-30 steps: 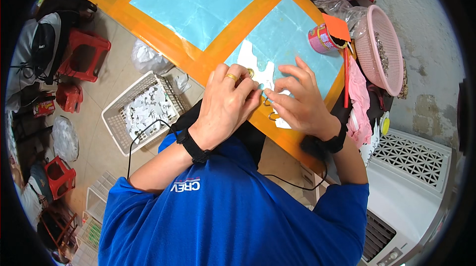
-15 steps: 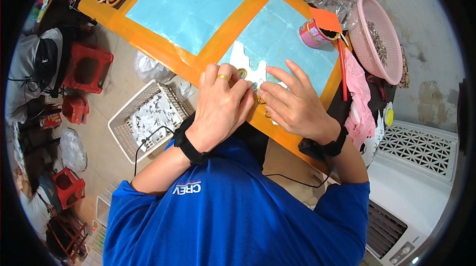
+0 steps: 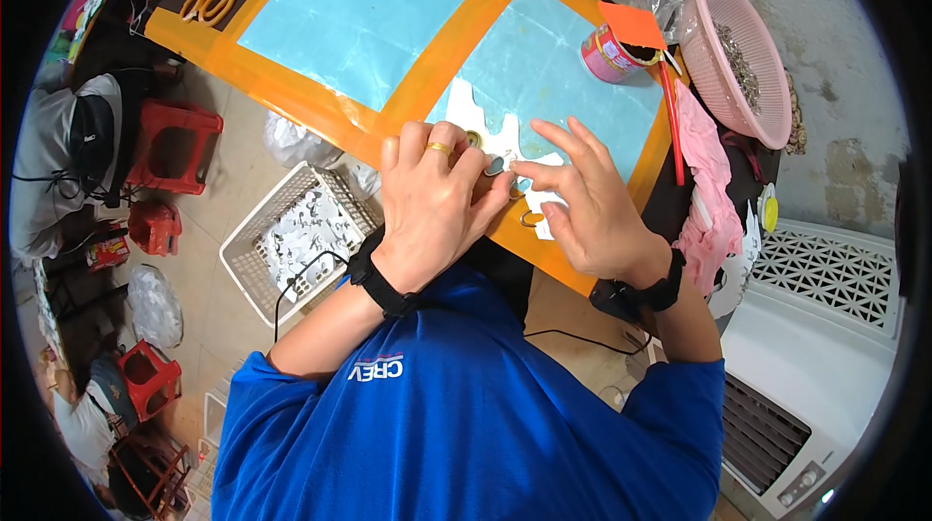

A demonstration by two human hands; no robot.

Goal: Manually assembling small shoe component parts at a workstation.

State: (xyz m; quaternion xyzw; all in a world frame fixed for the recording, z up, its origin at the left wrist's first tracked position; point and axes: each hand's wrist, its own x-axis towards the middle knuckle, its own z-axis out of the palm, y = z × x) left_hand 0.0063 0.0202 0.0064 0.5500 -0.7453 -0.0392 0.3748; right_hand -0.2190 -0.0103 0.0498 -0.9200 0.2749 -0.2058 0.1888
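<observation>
From my feed the scene is evenly and brightly lit by soft, diffuse light, with no hard shadows. The blue mat [image 3: 388,26] shows a pale sheen but no harsh glare. My left hand [image 3: 432,205] and right hand [image 3: 592,205] are sharp, with only faint shade beneath them on the white sheet [image 3: 485,123]. The fisheye bends the orange border [image 3: 291,94] toward the rim, and a black ring closes off the corners. The red stool [image 3: 170,147] and the clutter at the left edge look darker, squeezed and soft.
</observation>
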